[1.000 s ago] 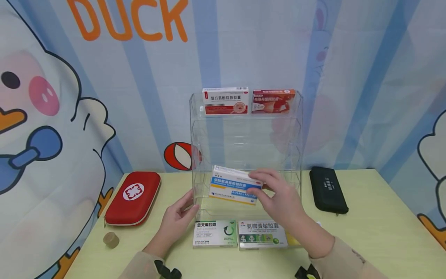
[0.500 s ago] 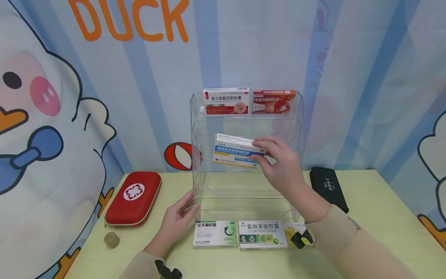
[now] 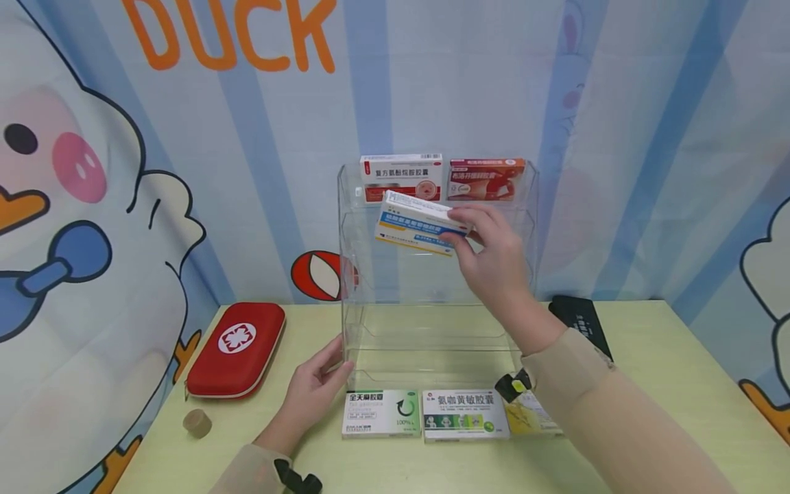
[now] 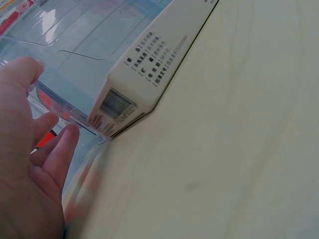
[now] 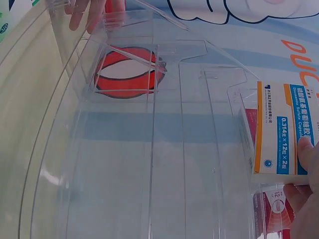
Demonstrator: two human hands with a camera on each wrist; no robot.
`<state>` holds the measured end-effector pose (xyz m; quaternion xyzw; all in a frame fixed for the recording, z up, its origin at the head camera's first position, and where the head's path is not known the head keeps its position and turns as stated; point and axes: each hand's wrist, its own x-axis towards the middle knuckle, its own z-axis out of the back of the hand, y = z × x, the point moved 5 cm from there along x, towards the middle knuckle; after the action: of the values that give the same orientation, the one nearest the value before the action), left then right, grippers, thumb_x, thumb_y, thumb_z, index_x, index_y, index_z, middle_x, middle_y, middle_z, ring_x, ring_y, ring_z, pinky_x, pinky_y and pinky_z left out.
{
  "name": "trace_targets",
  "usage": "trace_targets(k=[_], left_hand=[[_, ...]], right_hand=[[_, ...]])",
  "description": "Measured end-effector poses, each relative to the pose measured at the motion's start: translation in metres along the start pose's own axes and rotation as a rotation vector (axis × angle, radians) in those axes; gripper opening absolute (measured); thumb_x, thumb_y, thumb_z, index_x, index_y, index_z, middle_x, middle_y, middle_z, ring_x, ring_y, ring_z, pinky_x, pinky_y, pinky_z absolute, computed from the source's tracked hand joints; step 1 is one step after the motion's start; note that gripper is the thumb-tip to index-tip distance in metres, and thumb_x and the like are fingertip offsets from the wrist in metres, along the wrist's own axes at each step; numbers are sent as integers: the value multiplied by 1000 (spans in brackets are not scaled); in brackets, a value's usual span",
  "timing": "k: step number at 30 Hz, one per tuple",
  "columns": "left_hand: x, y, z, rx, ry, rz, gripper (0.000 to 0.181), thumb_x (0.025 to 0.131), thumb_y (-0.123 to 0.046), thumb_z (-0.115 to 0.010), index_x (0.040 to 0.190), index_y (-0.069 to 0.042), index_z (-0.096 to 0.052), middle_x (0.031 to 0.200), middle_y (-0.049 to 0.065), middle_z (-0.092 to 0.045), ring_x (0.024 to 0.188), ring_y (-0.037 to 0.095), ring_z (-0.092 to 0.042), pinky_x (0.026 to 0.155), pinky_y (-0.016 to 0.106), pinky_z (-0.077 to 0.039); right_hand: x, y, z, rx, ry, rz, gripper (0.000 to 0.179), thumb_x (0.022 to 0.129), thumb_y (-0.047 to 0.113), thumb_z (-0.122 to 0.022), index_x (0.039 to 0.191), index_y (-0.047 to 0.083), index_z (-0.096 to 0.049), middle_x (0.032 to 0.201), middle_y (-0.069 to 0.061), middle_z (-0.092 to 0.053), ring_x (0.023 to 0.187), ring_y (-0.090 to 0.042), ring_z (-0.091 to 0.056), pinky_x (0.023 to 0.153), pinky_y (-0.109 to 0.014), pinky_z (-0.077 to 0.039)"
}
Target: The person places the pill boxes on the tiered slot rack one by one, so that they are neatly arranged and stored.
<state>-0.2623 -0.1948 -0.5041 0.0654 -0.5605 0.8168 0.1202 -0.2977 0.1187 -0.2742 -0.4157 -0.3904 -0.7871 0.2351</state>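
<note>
My right hand (image 3: 496,264) pinches one end of a white, blue and yellow medicine box (image 3: 412,223), thumb in front. The box is slightly tilted, before the upper part of a clear tiered display rack (image 3: 432,329). Beside the rack's lower left side is my left hand (image 3: 313,384); its thumb and fingers hold that edge in the left wrist view. On the top tier stand a white-and-red medicine box (image 3: 401,175) and a red-orange one (image 3: 485,178). Before the rack lie a green-and-white medicine box (image 3: 380,414), a white one with a green band (image 3: 465,414) and a yellow one (image 3: 532,414), partly covered.
A red zip case (image 3: 236,351) lies on the table (image 3: 666,391) at the left, with a small cork-coloured cylinder (image 3: 197,424) in front of it. Behind my right forearm is a black case (image 3: 581,322). A printed curtain (image 3: 636,151) hangs behind the table.
My right hand has carried the blue-and-white medicine box upward from the rack's lower tiers to just below the top tier. The left hand stays at the rack's side.
</note>
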Motion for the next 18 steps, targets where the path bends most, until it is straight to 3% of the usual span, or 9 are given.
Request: trace_targets(k=[10, 18], left_hand=[[0, -3, 0, -11, 1, -23, 64, 106, -18, -74, 166, -15, -51, 164, 10, -60, 145, 31, -66, 106, 14, -56], [0, -3, -1, -8, 5, -35, 64, 107, -19, -74, 166, -15, -51, 165, 10, -59, 146, 32, -65, 107, 14, -56]], right_hand=[[14, -5, -15, -70, 13, 34, 30, 99, 13, -82, 127, 3, -77, 133, -12, -74, 125, -27, -74, 100, -43, -68], [21, 1, -27, -127, 33, 44, 27, 100, 16, -82, 126, 7, -78, 132, -8, -76, 123, -26, -76, 103, -40, -66]])
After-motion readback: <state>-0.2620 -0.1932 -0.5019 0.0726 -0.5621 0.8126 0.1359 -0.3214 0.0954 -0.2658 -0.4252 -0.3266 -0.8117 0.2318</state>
